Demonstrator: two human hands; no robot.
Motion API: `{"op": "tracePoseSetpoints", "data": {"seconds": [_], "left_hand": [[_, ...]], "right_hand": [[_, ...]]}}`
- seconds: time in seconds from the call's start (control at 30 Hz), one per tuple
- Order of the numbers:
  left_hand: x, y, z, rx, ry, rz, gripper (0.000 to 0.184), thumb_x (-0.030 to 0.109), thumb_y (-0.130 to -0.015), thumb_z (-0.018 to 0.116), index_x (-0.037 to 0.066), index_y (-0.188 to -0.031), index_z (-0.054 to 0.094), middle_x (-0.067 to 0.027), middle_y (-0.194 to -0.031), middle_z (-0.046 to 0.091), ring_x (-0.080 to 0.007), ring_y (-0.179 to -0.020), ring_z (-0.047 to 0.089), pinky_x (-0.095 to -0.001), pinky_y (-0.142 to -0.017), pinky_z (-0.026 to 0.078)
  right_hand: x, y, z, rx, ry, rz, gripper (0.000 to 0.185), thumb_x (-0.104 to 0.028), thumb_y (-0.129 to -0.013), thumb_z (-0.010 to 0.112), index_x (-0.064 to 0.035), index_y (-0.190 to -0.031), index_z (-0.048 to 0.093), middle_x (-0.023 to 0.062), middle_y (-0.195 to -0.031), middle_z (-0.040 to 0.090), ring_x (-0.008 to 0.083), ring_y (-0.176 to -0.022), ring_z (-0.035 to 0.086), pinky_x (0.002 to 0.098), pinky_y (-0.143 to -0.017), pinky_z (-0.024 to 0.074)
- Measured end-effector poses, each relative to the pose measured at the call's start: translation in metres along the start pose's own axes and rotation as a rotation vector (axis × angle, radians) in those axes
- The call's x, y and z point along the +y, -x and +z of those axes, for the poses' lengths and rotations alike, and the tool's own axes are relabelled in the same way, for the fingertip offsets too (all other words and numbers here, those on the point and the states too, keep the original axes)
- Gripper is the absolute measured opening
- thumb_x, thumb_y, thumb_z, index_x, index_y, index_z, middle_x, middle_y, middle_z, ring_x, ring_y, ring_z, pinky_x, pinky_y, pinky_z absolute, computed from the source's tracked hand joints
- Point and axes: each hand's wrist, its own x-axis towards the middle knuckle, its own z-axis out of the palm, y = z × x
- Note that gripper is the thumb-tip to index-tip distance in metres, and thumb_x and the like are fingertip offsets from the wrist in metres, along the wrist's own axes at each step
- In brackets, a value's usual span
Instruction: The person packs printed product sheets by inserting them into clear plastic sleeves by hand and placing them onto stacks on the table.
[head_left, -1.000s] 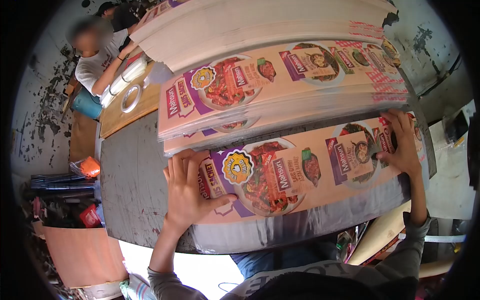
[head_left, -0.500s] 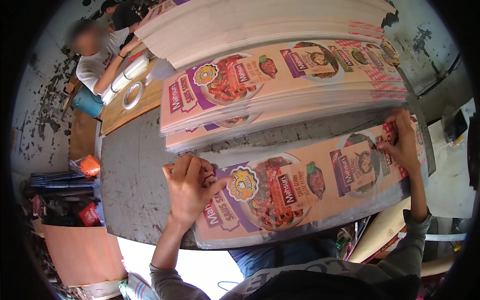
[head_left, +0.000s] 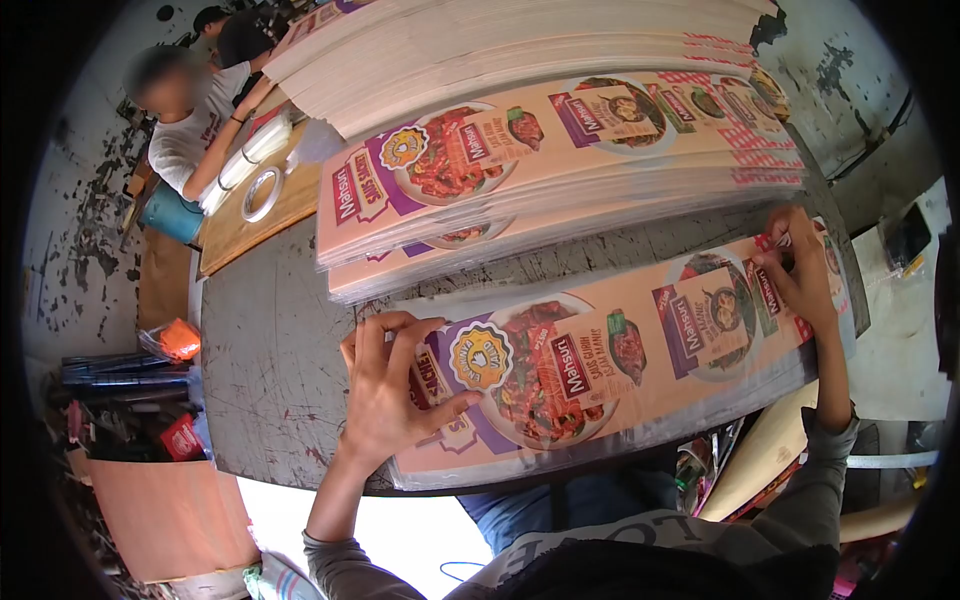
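A long printed food sheet, peach with dishes and "Mahsun" labels, lies slantwise on the dark table in front of me. Clear plastic shows along its edges. My left hand is at its left end, thumb and fingers spread apart over the purple print. At the right end, my right hand has its fingers curled and its thumb drawn close to them, on the red-patterned part of the sheet. Its fingertips are partly hidden. Just beyond lies a thick stack of matching plastic-covered sheets.
A taller pile of pale sheets stands at the back. On a wooden board at left are a tape roll and a bundle of clear plastic. A person sits there, another behind. The scratched table has a curved edge.
My left hand has spread its fingers and reached further over the sheet's left end. My right thumb has moved up toward the curled fingers. The view has shifted slightly.
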Motion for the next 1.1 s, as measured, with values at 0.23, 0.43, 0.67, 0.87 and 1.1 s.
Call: {"op": "tracePoseSetpoints", "data": {"seconds": [0.23,0.43,0.67,0.87,1.1], "left_hand": [[-0.003,-0.003,0.006,0.076,0.053,-0.002,0.037,0.017,-0.065,0.074,0.006,-0.092,0.051,-0.0073,-0.09,0.051,-0.0222,-0.085,0.048,-0.0369,-0.077,0.029],[-0.002,-0.008,0.008,0.153,-0.048,0.037,0.026,0.006,-0.069,0.066,0.006,-0.086,0.047,-0.0055,-0.083,0.052,-0.0217,-0.075,0.048,-0.0353,-0.072,0.029],[-0.002,-0.006,0.009,0.158,-0.003,0.05,0.022,0.001,-0.07,0.064,0.005,-0.082,0.046,-0.0053,-0.079,0.052,-0.0212,-0.071,0.049,-0.0331,-0.07,0.031],[-0.006,-0.004,0.016,0.155,0.152,-0.042,0.018,-0.001,-0.07,0.063,0.003,-0.079,0.048,-0.0069,-0.076,0.052,-0.0223,-0.067,0.05,-0.0339,-0.066,0.034],[-0.019,-0.008,0.001,0.074,0.003,-0.083,0.028,0.016,-0.063,0.074,0.006,-0.073,0.05,-0.0032,-0.066,0.051,-0.0168,-0.059,0.048,-0.0291,-0.065,0.031]], "right_hand": [[-0.008,-0.003,0.0,-0.017,-0.004,-0.033,0.024,-0.002,-0.07,0.061,-0.0016,-0.082,0.04,0.0105,-0.083,0.043,0.0253,-0.075,0.042,0.0308,-0.067,0.0375],[-0.007,-0.004,-0.001,-0.027,0.059,-0.083,0.02,-0.004,-0.073,0.058,-0.0008,-0.081,0.04,0.0114,-0.08,0.041,0.0285,-0.073,0.04,0.0329,-0.068,0.034],[-0.003,-0.002,0.0,-0.012,0.093,-0.075,0.017,-0.007,-0.075,0.056,-0.0012,-0.081,0.041,0.012,-0.078,0.041,0.0312,-0.073,0.04,0.0349,-0.067,0.0323],[0.007,0.0,0.0,-0.015,0.164,-0.108,0.018,-0.01,-0.074,0.058,-0.002,-0.082,0.044,0.0137,-0.077,0.043,0.0328,-0.071,0.041,0.0367,-0.065,0.0336],[0.004,0.008,-0.01,-0.091,-0.122,0.285,0.019,-0.011,-0.077,0.06,-0.0006,-0.089,0.048,0.0084,-0.084,0.05,0.0202,-0.078,0.053,0.0316,-0.065,0.0427]]}}
